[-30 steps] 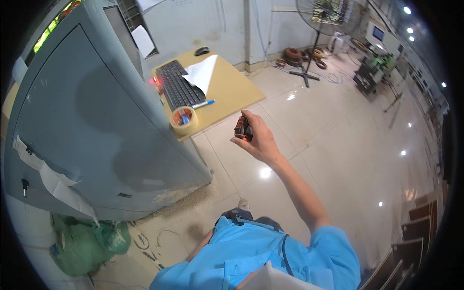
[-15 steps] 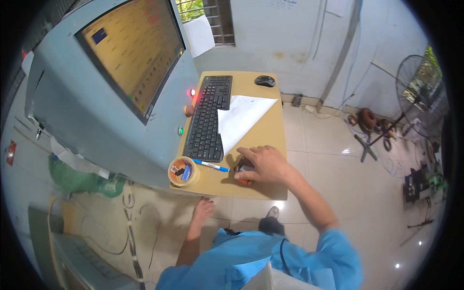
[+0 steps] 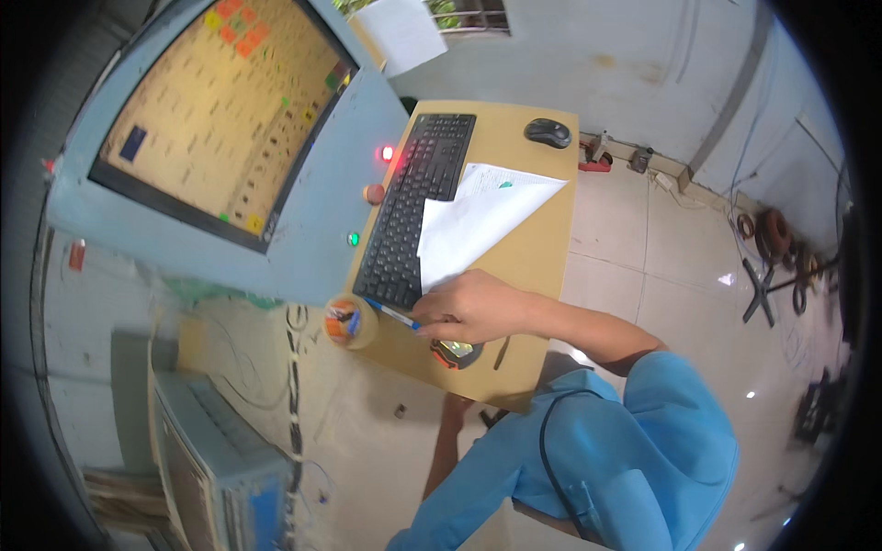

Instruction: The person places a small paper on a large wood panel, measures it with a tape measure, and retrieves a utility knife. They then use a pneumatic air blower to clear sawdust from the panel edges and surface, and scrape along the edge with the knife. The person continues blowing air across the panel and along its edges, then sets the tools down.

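Observation:
My right hand (image 3: pixel 473 308) reaches over the front part of the tan tabletop (image 3: pixel 524 266). Thumb and fingers close at the near end of a blue-and-white pen (image 3: pixel 393 314). Its other end lies by the keyboard's (image 3: pixel 413 207) near corner. Just below my right hand rests a black-and-orange device (image 3: pixel 450 354), partly covered by it. A tan tape roll (image 3: pixel 365 328) with small items inside stands left of the pen. My left hand (image 3: pixel 457 403) is low by the table's front edge, its fingers hidden. A folded white paper (image 3: pixel 482 225) overlaps the keyboard.
A black mouse (image 3: pixel 548 133) sits at the table's far right corner. To the left stands a blue-grey cabinet (image 3: pixel 303 262) with a screen (image 3: pixel 220 119) and lit buttons. A thin dark stick (image 3: pixel 502 354) lies near the front edge. Cables (image 3: pixel 294 395) run along the floor.
My right hand has left the black-and-orange device and moved left to the pen. My left hand has moved behind the table's edge. The whole view has shifted and turned.

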A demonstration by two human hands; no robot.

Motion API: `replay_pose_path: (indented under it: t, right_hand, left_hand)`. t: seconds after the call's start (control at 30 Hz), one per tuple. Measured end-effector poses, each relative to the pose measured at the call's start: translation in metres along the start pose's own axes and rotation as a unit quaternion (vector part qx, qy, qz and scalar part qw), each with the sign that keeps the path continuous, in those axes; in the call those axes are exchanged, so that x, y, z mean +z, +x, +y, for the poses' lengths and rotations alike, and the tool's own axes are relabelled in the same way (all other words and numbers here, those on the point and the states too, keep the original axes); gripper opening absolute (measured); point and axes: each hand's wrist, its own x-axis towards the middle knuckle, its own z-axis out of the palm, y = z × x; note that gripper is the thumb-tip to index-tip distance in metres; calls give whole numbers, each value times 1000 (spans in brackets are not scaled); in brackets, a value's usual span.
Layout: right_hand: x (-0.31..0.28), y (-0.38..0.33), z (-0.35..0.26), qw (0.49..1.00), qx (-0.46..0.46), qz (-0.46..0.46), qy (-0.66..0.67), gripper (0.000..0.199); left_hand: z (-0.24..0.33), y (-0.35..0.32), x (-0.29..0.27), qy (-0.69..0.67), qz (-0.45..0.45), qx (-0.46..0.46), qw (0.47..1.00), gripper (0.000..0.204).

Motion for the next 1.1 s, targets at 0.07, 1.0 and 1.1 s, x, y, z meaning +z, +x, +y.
replay_pose_path:
  t: [0.07,1.0,1.1]
  right_hand:
    - [10,-2,2,1000,-21,-14,9,25]
    - [-122,-63,146,962,-211,-170,33,28]
    - [-119,-80,150,957,-212,-197,-4,26]
  left_hand:
    - [-10,5,-11,106,24,-5,994,51]
    - [179,-151,260,449,432,290,726,85]
    - [169,-145,259,351,458,304,758,85]
